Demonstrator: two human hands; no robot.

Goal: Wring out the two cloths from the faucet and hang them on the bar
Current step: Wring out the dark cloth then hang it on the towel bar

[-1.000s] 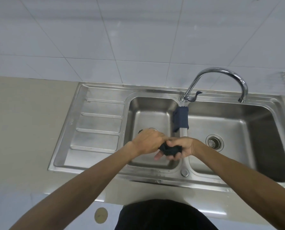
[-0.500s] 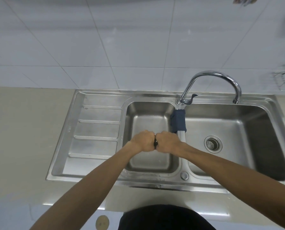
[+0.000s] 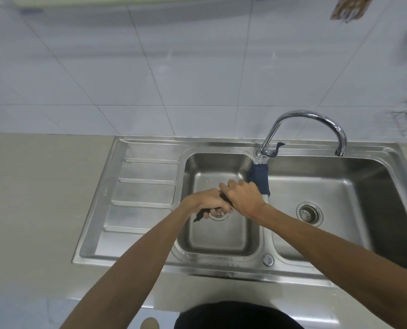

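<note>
- Your left hand point(image 3: 208, 201) and right hand point(image 3: 244, 198) both clench one dark cloth point(image 3: 225, 199), twisted over the left sink basin point(image 3: 221, 243).
- A second blue cloth point(image 3: 259, 178) lies draped over the divider by the faucet point(image 3: 304, 129), apparently unwrung.
- Nothing appears hung yet; both hangings remain.

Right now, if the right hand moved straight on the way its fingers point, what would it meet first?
Probably the back wall of the small basin. The right hand grips the dark cloth with knuckles pointing up-left over that basin. The blue cloth lies to its right, outside that line. Depth is unclear.
</note>
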